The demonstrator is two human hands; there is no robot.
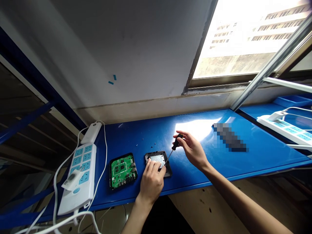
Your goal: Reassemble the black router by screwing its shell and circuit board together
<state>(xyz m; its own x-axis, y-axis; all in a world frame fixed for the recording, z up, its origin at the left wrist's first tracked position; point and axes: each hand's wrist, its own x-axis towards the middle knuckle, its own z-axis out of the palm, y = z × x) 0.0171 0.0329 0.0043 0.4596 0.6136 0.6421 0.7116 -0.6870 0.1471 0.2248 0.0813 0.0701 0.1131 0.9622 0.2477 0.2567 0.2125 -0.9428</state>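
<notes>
My right hand grips a screwdriver by its dark handle. The thin shaft slants down to the left, and its tip meets the right side of a black plastic cover. Inside that cover lies a silvery metal plate. My left hand presses on the cover and plate from the near side, its fingers bent over them and hiding part of both. Left of it sits a black case half holding a green circuit board. A few tiny dark screws lie loose behind the cover.
A white power strip with cables runs along the table's left end, beside a white adapter. A blurred-out dark object rests at the right. Farther right are another power strip and a blue tray.
</notes>
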